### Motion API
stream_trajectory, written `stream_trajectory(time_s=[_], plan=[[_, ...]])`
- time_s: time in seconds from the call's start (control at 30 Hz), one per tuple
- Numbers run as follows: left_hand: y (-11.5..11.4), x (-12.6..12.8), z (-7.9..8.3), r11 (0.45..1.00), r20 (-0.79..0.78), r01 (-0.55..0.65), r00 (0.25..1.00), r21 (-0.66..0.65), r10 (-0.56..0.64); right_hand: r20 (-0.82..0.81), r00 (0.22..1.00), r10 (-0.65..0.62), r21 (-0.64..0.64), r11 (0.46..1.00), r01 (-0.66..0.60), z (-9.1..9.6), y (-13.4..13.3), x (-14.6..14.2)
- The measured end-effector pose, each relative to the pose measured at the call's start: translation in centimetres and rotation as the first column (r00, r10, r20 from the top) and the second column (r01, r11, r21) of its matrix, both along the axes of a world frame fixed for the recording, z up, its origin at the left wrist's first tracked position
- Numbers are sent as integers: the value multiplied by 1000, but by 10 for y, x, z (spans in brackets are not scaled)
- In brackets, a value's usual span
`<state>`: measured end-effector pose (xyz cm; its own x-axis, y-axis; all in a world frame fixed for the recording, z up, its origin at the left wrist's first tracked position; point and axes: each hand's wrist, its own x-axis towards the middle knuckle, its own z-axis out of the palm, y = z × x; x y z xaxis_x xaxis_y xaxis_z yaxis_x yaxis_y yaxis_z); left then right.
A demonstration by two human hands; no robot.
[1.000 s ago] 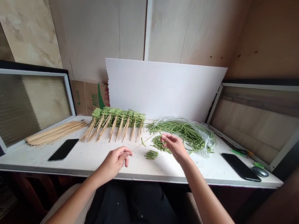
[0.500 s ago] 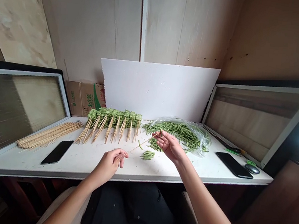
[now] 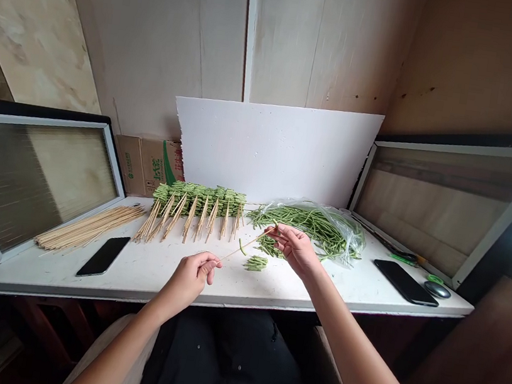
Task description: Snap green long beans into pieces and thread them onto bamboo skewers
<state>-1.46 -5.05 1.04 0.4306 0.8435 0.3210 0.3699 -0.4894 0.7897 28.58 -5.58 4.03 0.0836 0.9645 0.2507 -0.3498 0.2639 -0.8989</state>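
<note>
The left hand's fingers point(image 3: 210, 264) are pinching a bamboo skewer point(image 3: 249, 244) near its end, while the right hand's fingers point(image 3: 280, 233) are grasping its other end. Together they are keeping it raised, steady above the white table point(image 3: 154, 273), just beside some cut yardlong beans point(image 3: 255, 263).
</note>
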Motion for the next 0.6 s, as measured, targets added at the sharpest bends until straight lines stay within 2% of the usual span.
stream_trajectory(time_s=[0.33, 0.47, 0.6], plan=[[-2, 1, -1, 994, -16, -72, 997, 86, 73, 113, 977, -183, 97, 980, 172, -1, -2, -9], [-2, 0, -1, 985, -44, -103, 993, 139, 110, 115, 974, -196, 133, 975, 181, -2, -3, -12], [-3, -2, 1, 965, -69, -134, 986, 224, 153, 128, 980, -156, 142, 980, 137, 0, -6, -16]])
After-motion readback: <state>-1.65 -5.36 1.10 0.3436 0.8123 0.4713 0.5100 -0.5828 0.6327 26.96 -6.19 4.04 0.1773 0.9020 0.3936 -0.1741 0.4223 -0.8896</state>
